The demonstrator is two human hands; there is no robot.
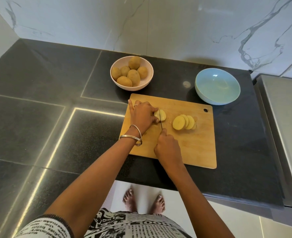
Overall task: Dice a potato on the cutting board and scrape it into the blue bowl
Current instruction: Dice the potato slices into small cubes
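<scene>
On the dark table (39,93), a pink bowl (147,83) heaped with whole potatoes (133,76) is seen at eleven o'clock from the cutting board (196,148). Over the board's left half, the left hand (142,115) is laid on the uncut potato piece (161,115); its fingers (154,111) are curled and pressed together around that piece, while one finger is stretched out alone toward ten o'clock. Bangles (133,137) are worn at that wrist. Just right of it, the knife blade (161,125) is set against the potato's cut face, pointing to twelve o'clock. The handle is gripped by the right hand (167,145), fingers wrapped tight around it. At three o'clock from the blade, a fanned row of cut slices (184,122) is lying on the board, apart from the held piece. The blue bowl (217,98) is found at one o'clock, just beyond the board's far right corner.
</scene>
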